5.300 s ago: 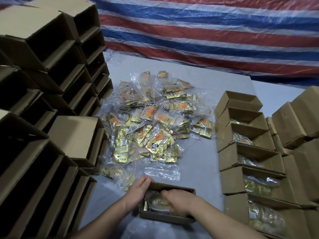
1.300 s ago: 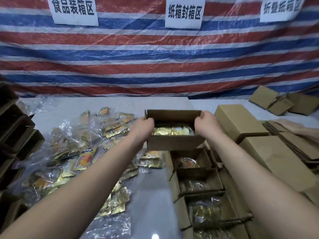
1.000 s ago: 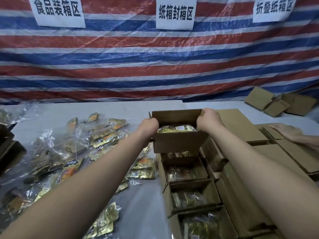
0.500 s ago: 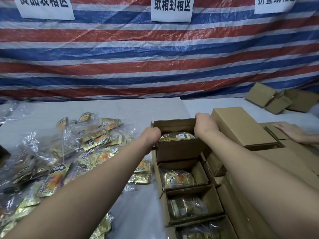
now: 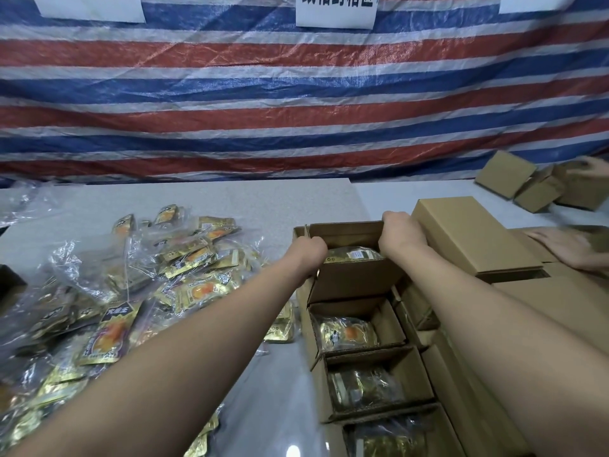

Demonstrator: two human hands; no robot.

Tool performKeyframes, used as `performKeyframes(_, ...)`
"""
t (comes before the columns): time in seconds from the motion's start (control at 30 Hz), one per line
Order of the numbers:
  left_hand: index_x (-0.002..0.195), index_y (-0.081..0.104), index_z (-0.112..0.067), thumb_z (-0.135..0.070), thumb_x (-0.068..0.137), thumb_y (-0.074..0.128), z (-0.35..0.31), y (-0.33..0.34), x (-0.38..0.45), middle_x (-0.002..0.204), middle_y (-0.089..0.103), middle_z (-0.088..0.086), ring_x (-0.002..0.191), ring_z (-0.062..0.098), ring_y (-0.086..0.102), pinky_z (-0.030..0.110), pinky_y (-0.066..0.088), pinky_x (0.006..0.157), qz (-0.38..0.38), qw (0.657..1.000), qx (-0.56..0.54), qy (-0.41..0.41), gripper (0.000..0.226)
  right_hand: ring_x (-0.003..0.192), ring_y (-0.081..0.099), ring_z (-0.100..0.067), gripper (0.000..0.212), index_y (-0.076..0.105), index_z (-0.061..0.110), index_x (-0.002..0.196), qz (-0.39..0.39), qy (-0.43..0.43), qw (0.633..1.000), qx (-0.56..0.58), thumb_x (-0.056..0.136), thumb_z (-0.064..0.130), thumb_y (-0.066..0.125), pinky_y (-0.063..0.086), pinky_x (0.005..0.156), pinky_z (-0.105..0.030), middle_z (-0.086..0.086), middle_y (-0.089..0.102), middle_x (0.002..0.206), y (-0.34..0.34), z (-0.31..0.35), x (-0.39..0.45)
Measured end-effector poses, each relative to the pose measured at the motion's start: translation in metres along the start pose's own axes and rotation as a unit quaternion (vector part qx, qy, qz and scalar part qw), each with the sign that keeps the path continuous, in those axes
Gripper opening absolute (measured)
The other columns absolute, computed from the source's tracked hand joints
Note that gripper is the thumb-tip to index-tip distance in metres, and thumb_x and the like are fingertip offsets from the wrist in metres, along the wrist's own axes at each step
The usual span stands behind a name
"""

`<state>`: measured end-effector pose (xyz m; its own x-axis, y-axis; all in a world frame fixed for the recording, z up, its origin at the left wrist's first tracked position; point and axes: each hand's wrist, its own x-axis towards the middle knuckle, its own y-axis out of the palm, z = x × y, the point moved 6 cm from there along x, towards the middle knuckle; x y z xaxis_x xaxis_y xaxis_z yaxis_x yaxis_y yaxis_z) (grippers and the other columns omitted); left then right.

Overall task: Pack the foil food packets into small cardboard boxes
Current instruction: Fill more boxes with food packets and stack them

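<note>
Both hands grip one open box (image 5: pixel 354 280) by its ends: left hand (image 5: pixel 308 252) curled over the left wall, right hand (image 5: pixel 400 234) curled over the far right corner. Box sits at the far end of a row of open boxes, right of centre on the table (image 5: pixel 230 199), touching the next box (image 5: pixel 357 328) on its near side. Foil packets (image 5: pixel 352 253) lie inside the held box, in clear wrap. Next box, and the two nearer than it, each contain packets as well. Loose packet pile (image 5: pixel 138 291) covers the left of the table, most in clear bags. Closed box (image 5: pixel 471 237) lies just right of the right hand, atop further cartons. Another person's hand (image 5: pixel 563 245) rests flat on cartons at far right. Small boxes (image 5: pixel 524 186) stand far right. Striped tarp (image 5: pixel 296 94) hangs behind, bearing white signs (image 5: pixel 336 9).
</note>
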<state>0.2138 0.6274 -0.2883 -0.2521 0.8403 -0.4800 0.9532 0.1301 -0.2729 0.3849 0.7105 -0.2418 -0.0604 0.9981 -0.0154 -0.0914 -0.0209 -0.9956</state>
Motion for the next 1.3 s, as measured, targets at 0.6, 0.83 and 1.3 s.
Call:
performKeyframes(0.6, 0.153, 0.019, -0.007, -0.052, 0.1, 0.028, 0.001, -0.028, -0.03, 0.156, 0.029, 0.014, 0.136, 0.034, 0.037, 0.041, 0.039, 0.101, 0.031, 0.999, -0.001, 0.021, 0.07, 0.109, 0.053, -0.035, 0.044, 0.046, 0.008, 0.131, -0.008, 0.008, 1.0, 0.025, 0.087, 0.004, 0.047, 0.044, 0.071, -0.036, -0.014, 0.045, 0.131, -0.015, 0.004, -0.013)
performKeyframes(0.83, 0.146, 0.034, -0.006, -0.046, 0.101, 0.03, 0.01, -0.083, -0.064, 0.144, 0.043, 0.016, 0.129, 0.033, 0.045, 0.049, 0.038, 0.109, -0.021, 0.998, 0.034, 0.055, 0.06, 0.117, 0.055, -0.033, 0.045, 0.05, 0.01, 0.138, -0.087, -0.056, 0.99, 0.095, 0.094, 0.014, 0.05, 0.048, 0.082, -0.038, -0.012, 0.051, 0.138, -0.048, 0.043, -0.038)
performKeyframes(1.3, 0.103, 0.057, -0.018, -0.03, 0.103, 0.037, 0.081, -0.235, -0.163, 0.102, 0.06, 0.009, 0.086, 0.02, 0.053, 0.036, 0.047, 0.083, -0.13, 0.985, -0.043, 0.101, 0.023, 0.101, 0.054, -0.013, 0.034, 0.06, 0.013, 0.126, -0.067, -0.196, 0.942, 0.265, 0.097, 0.028, 0.05, 0.047, 0.087, -0.032, -0.002, 0.061, 0.122, -0.04, 0.193, -0.163)
